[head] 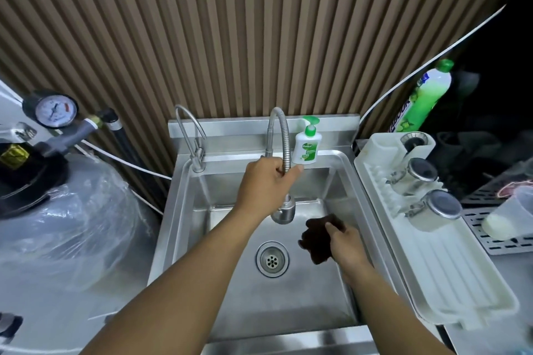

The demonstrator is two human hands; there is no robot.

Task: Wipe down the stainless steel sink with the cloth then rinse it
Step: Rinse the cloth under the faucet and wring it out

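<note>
The stainless steel sink (230,305) fills the middle of the view, with a round drain (272,259) in its floor. My left hand (265,184) is wrapped around the flexible metal faucet hose (284,135), just above the spray head (284,212). My right hand (344,242) grips a dark brown cloth (317,239) down inside the basin, to the right of the drain and against the floor near the right wall. No water stream is visible from the spray head.
A white and green soap pump bottle (306,144) stands on the back ledge beside a thin second tap (190,135). Right of the sink a white drying rack (450,268) holds two lidded jars (432,207). A green detergent bottle (424,98) stands behind it. A plastic-wrapped tank (66,210) is on the left.
</note>
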